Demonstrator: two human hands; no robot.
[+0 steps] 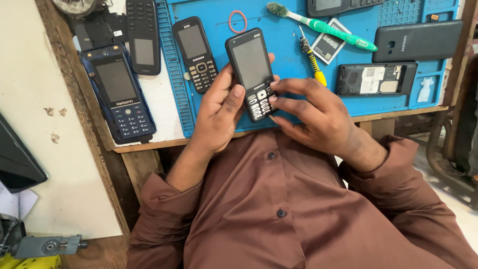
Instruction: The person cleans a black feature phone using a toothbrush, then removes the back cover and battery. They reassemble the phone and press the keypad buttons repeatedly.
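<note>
**A:** What sits at the centre of the frame?

**B:** A black keypad phone [252,72], held just above the blue work mat [284,55] on the surface. Its long axis runs from the upper left, where the dark screen is, down to the lower right, where the keys are.

**A:** Which hand has it?

**B:** The left hand [219,112] comes up from the lower left of the frame. Its grip is closed around the phone's lower left edge, with the thumb lying beside the keypad. The right hand [318,117] comes in from the lower right; its grip is narrow, with fingertips [273,98] resting on the keypad end. Whether they press a key, I cannot tell.

**A:** So which hand is nearer to the keys?

**B:** Both touch that end. The right one's fingertips lie on the keys, and the left one carries the body from the side and beneath.

**A:** And around it?

**B:** A second black keypad phone [195,52] lies on the mat just to the left. A larger blue phone [118,92] rests at the left of the frame, off the mat. To the right lie a yellow-handled screwdriver [311,57], a green toothbrush [323,26] and an opened phone [376,78] with its back off. A red rubber band [237,21] sits near the top, well apart from both hands.
</note>
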